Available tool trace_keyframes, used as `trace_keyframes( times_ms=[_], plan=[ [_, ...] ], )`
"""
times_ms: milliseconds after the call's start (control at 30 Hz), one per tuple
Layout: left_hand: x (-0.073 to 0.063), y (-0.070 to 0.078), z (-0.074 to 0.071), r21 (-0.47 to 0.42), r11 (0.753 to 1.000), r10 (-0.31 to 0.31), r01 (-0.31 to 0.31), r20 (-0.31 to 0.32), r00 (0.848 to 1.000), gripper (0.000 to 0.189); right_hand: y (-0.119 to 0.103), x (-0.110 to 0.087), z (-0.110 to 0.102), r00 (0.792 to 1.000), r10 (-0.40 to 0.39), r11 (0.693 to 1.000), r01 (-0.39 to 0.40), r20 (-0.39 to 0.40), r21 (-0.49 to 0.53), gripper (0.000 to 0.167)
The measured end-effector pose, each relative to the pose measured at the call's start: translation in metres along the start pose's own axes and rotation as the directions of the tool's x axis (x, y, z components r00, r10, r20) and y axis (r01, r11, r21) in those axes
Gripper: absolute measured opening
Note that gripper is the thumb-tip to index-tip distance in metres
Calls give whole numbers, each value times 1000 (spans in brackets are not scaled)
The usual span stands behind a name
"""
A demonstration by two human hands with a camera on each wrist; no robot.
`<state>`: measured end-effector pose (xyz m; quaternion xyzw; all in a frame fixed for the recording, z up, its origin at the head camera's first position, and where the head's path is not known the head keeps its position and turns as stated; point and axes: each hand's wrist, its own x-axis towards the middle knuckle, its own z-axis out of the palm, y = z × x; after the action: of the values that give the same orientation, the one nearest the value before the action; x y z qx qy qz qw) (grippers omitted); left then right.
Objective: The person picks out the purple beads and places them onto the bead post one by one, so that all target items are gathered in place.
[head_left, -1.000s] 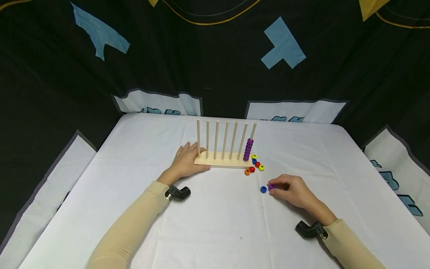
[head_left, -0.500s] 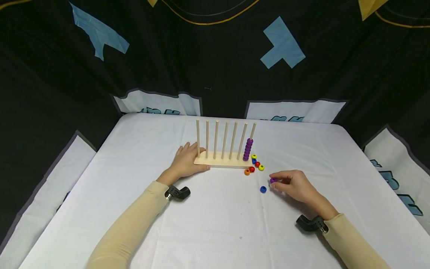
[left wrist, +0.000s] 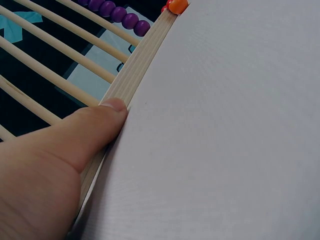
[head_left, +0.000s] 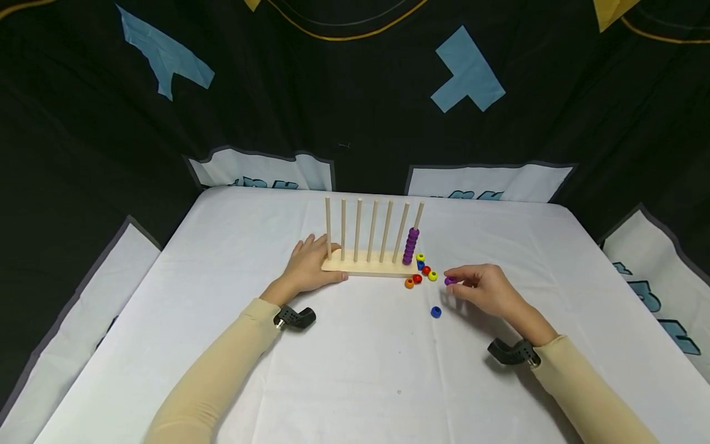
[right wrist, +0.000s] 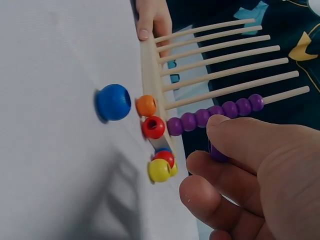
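Observation:
A wooden peg rack stands upright on the table with a row of thin pegs. Several purple beads are stacked on its rightmost peg; the other pegs are bare. My left hand holds the left end of the base, its thumb along the front edge and fingers behind. Right of the rack, my right hand pinches one purple bead between thumb and fingers, above the cloth. In the right wrist view that bead is mostly hidden behind the thumb.
Loose beads lie by the rack's right end: an orange bead, a red bead, a yellow bead and others. A single blue bead lies nearer me. White cloth covers the table; a dark curtain hangs behind.
My right hand has lifted the purple bead from beside the blue bead and carried it away from me, level with the loose beads. The left hand and rack stay put.

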<state>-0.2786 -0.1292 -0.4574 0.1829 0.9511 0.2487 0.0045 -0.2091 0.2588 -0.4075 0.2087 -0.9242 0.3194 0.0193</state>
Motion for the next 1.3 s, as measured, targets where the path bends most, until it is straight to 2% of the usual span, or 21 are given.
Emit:
trace_keyframes(
  times_ms=[333,567,1000,1300],
  plan=[
    [1,1,2,3,1000,5,-5,-3,1000,79,-7,4,-8,1000,5,1000,-5,-15,-19,26],
    [0,1,2,3,1000,12,-12,1,1000,79,-9,10,-13,999,-25,999,23,-29,-37,26],
    [0,0,1,7,1000,5,-5,2,1000,79,-33,33,-45,996,-44,997,39,-74,-63,25],
    [-1,1,-1,1,1000,7,-7,-2,1000,79,-54,57,-64,992,-71,994,62,-108,-88,28]
  ],
)
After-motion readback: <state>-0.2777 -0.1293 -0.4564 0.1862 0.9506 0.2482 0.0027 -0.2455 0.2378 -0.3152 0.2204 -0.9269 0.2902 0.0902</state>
